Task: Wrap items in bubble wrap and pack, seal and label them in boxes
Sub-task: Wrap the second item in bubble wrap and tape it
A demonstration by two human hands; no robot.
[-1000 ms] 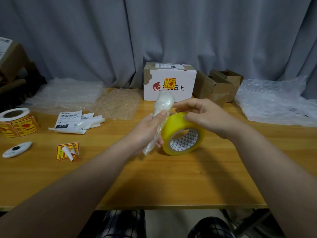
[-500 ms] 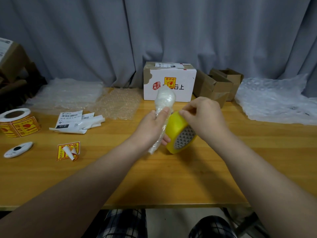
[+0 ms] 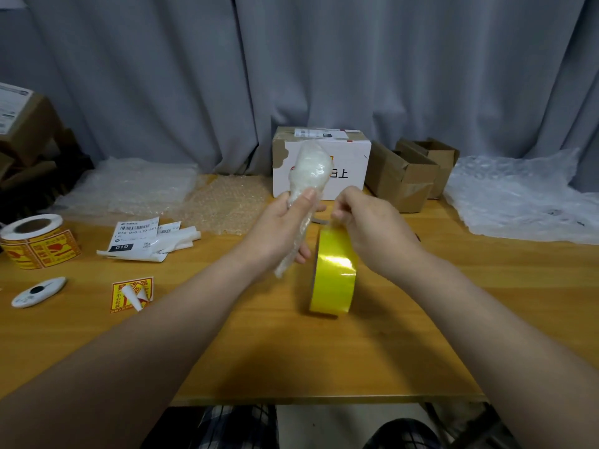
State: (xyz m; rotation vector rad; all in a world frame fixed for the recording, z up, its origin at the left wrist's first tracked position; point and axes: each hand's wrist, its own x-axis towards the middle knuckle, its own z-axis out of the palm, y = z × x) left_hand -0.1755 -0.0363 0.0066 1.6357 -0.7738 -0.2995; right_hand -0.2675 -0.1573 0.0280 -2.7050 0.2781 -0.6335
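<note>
My left hand (image 3: pixel 282 228) grips a bubble-wrapped item (image 3: pixel 309 171) and holds it upright above the table; its wrapped top rises in front of the white box (image 3: pixel 353 157). A yellow tape roll (image 3: pixel 334 273) stands on edge on the wooden table (image 3: pixel 324 358), its outer band facing me. My right hand (image 3: pixel 369 228) is over the roll's top, thumb and fingers pinching the tape's free end right beside the wrapped item.
Open brown boxes (image 3: pixel 408 176) stand at the back right beside loose bubble wrap (image 3: pixel 518 199). More bubble wrap sheets (image 3: pixel 146 186) lie back left. Shipping labels (image 3: pixel 142 238), a sticker roll (image 3: pixel 35 241), a loose sticker (image 3: pixel 131 293) and a small white cutter (image 3: pixel 37 291) lie on the left.
The tape roll has turned from showing its core to edge-on toward me. My right hand moved up to pinch the tape end. The wrapped item rose slightly.
</note>
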